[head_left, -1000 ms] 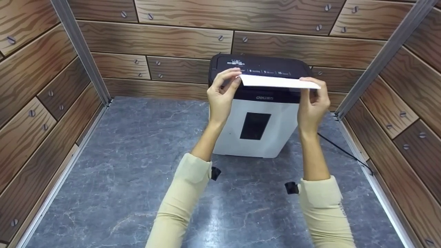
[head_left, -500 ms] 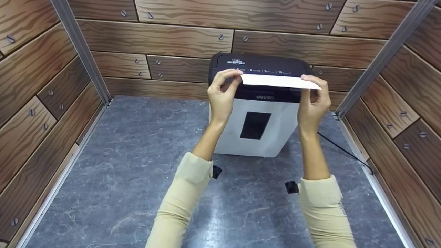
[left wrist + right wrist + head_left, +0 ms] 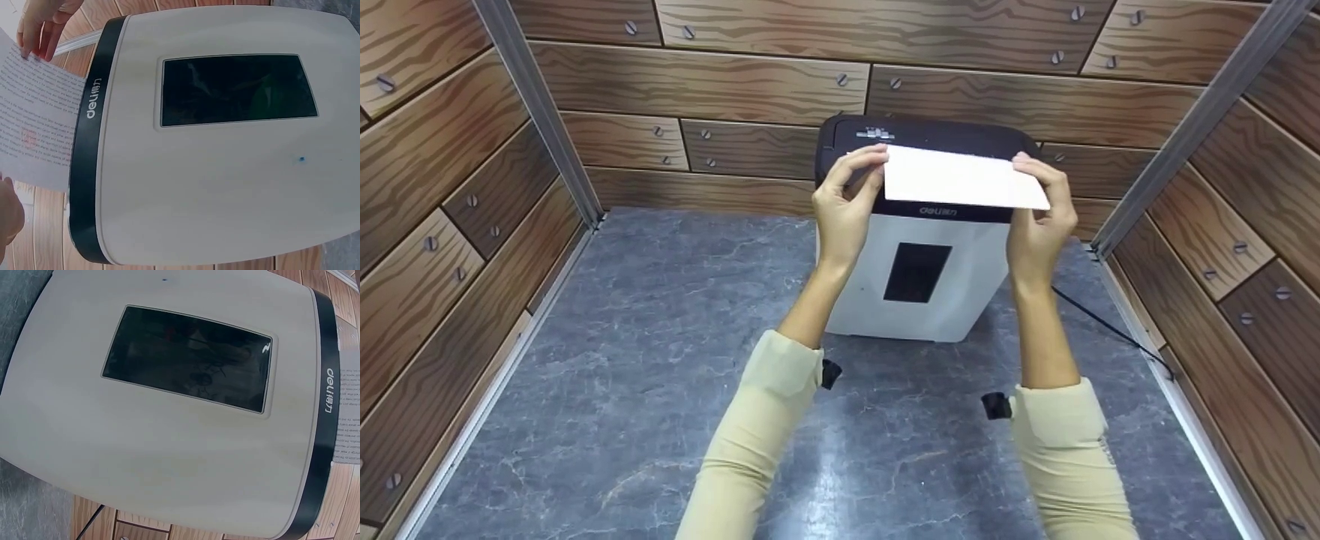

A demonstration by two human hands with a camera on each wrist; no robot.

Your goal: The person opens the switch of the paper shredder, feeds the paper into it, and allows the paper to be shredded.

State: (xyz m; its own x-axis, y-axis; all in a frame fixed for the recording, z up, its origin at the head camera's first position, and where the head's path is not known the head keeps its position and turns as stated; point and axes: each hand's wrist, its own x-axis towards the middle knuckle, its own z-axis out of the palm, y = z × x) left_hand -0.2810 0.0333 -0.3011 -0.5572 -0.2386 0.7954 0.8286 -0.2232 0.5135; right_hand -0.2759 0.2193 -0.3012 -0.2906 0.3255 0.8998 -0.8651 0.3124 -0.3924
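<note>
In the head view a white sheet of paper point(image 3: 952, 176) is held across the top front of a paper shredder point(image 3: 919, 281). My left hand point(image 3: 846, 206) pinches its left edge, and my right hand point(image 3: 1044, 201) grips the right edge between thumb and fingers. The left wrist view shows printed text and a faint red mark on the paper point(image 3: 36, 115), with my right hand point(image 3: 45, 25) at one edge and part of my left hand point(image 3: 10, 214) at the other. The sheet's lower end meets the shredder's dark top rim there; whether it sits inside the slot is hidden.
The shredder's black power cord point(image 3: 1110, 330) runs right along the grey marbled floor point(image 3: 660, 337). Wood-patterned walls point(image 3: 697, 82) with metal corner posts stand behind and at both sides. A dark window point(image 3: 919, 272) is set in the shredder's front.
The sheet has tilted, so much more of its white face shows in the head view. It now covers the printed icons on the shredder's lid. Both hands stay nearly in place.
</note>
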